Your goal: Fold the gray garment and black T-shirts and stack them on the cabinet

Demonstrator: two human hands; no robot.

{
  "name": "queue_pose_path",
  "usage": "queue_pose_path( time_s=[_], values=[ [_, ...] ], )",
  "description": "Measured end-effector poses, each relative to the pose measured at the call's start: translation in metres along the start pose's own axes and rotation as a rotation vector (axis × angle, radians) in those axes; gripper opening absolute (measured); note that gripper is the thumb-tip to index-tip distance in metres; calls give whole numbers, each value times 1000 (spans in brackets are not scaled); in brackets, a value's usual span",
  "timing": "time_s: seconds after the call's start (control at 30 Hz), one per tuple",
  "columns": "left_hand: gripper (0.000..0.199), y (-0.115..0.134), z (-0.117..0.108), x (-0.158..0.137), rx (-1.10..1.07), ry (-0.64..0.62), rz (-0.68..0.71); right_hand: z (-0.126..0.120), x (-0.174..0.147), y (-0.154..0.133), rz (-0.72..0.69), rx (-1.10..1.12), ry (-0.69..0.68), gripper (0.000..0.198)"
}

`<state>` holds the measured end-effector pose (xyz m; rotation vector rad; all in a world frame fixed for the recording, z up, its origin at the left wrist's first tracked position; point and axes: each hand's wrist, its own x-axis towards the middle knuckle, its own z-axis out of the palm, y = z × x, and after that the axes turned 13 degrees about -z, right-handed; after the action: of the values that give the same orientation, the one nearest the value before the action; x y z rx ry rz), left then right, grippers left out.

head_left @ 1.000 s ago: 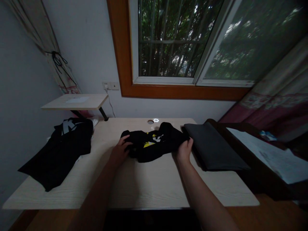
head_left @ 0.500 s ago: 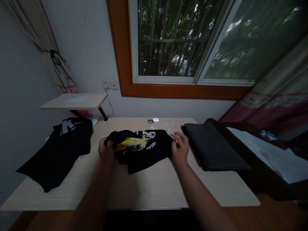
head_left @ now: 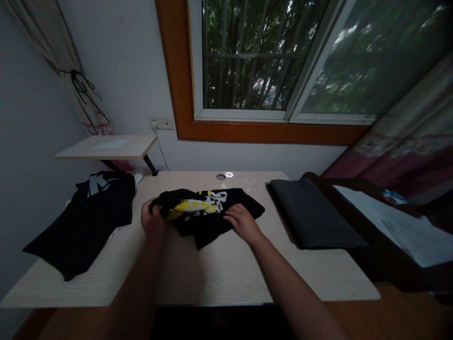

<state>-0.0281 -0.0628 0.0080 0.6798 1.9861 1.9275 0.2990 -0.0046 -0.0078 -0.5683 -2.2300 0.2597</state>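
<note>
A black T-shirt (head_left: 212, 219) with a yellow and white print lies bunched on the pale wooden desk (head_left: 219, 278). My left hand (head_left: 152, 218) grips its left end, the fingers closed round a fold of cloth. On the lower right part of the print rests my right hand (head_left: 242, 221), its fingers stretched out over the fabric; the thumb is hard to see. The shirt's right end extends past that hand and lies loose on the desk.
Another black garment (head_left: 88, 219) with a grey-white print spreads over the desk's left side, below a small raised shelf (head_left: 134, 148). To the right is a dark grey flat folder-like item (head_left: 314, 217). Beyond it, a pale sheet (head_left: 385, 226) covers a dark surface.
My right hand has let go of the shirt's right end and moved left onto the print. That end has dropped flat. My left hand keeps its hold, shifted slightly left.
</note>
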Motion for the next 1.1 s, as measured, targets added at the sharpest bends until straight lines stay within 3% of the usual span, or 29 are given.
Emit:
queue_pose_path(
  time_s=[0.23, 0.3, 0.4, 0.53, 0.67, 0.73, 0.8, 0.9, 1.1],
  values=[
    [27, -6, -9, 10, -74, 222, -72, -34, -10, 22, 360, -89, 612, 29],
    [30, -10, -11, 14, -111, 241, -80, -41, -13, 27, 407, -122, 690, 32],
    [31, -13, -11, 18, -119, 226, -63, -44, -15, 31, 427, -162, 696, 31],
    [32, -11, -9, 17, -69, 188, 23, -41, -11, 18, 320, -261, 659, 31],
    [44, -10, -6, 16, -59, 118, 53, -33, -5, -12, 14, -308, 554, 39],
    [47, -12, -5, 18, -69, 89, 67, -24, -2, -29, -194, -210, 337, 36],
    [44, -15, -4, 20, -79, 73, 94, -12, 1, -42, -309, -107, 48, 32],
    [36, -19, -3, 22, -99, 60, 119, 5, 6, -52, -276, -110, -230, 31],
    [20, -13, -3, 17, -102, 56, 117, 18, 9, -36, -28, -333, -271, 31]
  ],
)
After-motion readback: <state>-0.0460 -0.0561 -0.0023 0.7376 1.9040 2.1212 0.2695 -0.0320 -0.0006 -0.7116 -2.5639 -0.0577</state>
